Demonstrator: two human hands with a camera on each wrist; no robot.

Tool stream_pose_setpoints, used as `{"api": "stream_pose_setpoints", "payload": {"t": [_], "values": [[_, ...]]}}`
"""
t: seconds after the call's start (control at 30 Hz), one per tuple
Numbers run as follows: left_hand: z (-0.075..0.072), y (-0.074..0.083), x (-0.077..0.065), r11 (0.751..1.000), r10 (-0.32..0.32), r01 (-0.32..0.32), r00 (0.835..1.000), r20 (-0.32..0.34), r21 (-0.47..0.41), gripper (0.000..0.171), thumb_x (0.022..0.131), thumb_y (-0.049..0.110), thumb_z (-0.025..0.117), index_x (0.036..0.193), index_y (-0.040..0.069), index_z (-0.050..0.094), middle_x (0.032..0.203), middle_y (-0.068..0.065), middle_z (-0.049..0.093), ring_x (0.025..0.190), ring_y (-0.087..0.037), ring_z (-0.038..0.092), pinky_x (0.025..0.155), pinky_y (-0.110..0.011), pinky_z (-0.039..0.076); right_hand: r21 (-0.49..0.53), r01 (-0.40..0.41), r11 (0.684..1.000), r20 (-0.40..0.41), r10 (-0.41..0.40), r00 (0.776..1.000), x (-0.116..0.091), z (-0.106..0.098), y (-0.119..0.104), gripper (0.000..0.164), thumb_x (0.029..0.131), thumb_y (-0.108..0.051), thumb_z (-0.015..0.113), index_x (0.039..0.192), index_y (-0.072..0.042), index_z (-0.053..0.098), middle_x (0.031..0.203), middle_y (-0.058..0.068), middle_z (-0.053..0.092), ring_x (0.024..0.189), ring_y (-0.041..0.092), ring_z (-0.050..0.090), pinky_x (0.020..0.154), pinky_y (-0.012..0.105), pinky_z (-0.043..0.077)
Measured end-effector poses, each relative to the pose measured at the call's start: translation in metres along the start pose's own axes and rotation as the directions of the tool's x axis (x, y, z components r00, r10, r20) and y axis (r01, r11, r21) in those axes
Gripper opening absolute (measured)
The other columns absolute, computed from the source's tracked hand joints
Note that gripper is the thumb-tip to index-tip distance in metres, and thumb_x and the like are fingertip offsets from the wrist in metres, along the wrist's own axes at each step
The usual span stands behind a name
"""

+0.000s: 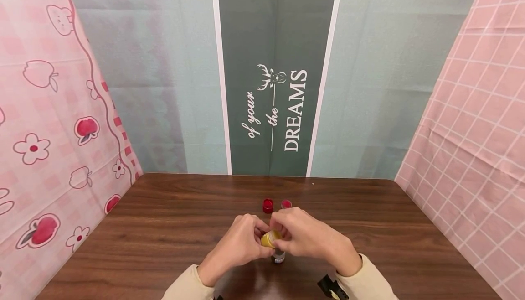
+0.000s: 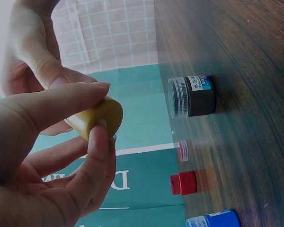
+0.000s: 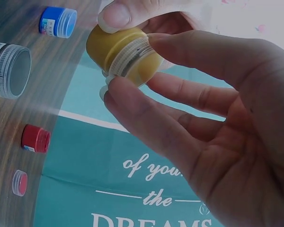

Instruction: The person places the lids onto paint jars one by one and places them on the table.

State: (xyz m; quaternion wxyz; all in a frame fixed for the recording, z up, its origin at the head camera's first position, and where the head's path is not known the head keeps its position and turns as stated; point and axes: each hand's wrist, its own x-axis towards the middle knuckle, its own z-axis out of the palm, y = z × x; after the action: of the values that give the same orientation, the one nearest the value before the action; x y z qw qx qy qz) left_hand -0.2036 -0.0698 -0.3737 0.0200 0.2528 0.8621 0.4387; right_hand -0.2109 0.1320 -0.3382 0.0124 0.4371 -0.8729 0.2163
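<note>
Above the table, both hands hold a small yellow paint jar [image 1: 269, 239] between them. The left hand [image 1: 244, 240] grips the jar's yellow body, thumb on one side and fingers on the other, as the left wrist view shows. In the right wrist view, the right hand [image 3: 199, 104] pinches the jar's clear ridged lid [image 3: 137, 59], which is on the jar and has yellow paint inside it. The jar is tilted. Under the hands stands a dark paint jar [image 2: 201, 97] with a clear lid, partly hidden in the head view.
Farther back stands a red paint jar [image 1: 268, 206] with its lid off. Next to it lies a clear lid [image 1: 286, 204] with red paint inside. A blue paint jar [image 3: 57, 21] also stands on the brown wooden table [image 1: 172, 227]. Printed cloths hang around the table.
</note>
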Motion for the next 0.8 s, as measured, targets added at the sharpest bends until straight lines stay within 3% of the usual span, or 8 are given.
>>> {"api": "stream_pose_setpoints", "payload": {"t": [0.3,0.5,0.8], "values": [[-0.0016,-0.0005,0.0012,1.000,-0.005,0.005,1.000,-0.013,-0.012,0.018,0.072,0.007,0.090,0.085,0.005,0.079,0.071,0.002,0.072,0.058,0.000,0.057,0.053,-0.017,0.051,-0.059,0.067,0.996,-0.064,-0.071,0.995,-0.0019,-0.0005,0.0023,0.025,0.082,-0.008,0.084,0.101,-0.010,0.068,0.087,0.000,0.063,0.077,0.007,0.060,0.068,0.014,0.051],[-0.0024,-0.0010,0.0008,1.000,-0.010,0.010,1.000,-0.017,-0.008,0.018,0.072,0.010,0.091,0.086,0.006,0.079,0.072,0.002,0.073,0.057,0.000,0.057,0.054,-0.017,0.051,0.008,0.089,0.996,-0.040,-0.088,0.995,-0.0014,0.0002,0.0032,0.030,0.080,0.002,0.083,0.103,-0.008,0.067,0.097,0.001,0.064,0.094,0.009,0.069,0.080,0.018,0.059],[-0.0029,-0.0019,0.0018,0.999,0.019,-0.018,0.999,-0.028,0.028,0.020,0.072,0.008,0.090,0.088,0.005,0.078,0.077,0.001,0.075,0.060,0.002,0.058,0.057,-0.015,0.052,0.072,0.047,0.996,-0.017,-0.046,0.999,0.0003,0.0011,0.0046,0.022,0.085,0.001,0.079,0.100,-0.008,0.066,0.093,0.002,0.065,0.086,0.003,0.069,0.076,0.014,0.057]]}}
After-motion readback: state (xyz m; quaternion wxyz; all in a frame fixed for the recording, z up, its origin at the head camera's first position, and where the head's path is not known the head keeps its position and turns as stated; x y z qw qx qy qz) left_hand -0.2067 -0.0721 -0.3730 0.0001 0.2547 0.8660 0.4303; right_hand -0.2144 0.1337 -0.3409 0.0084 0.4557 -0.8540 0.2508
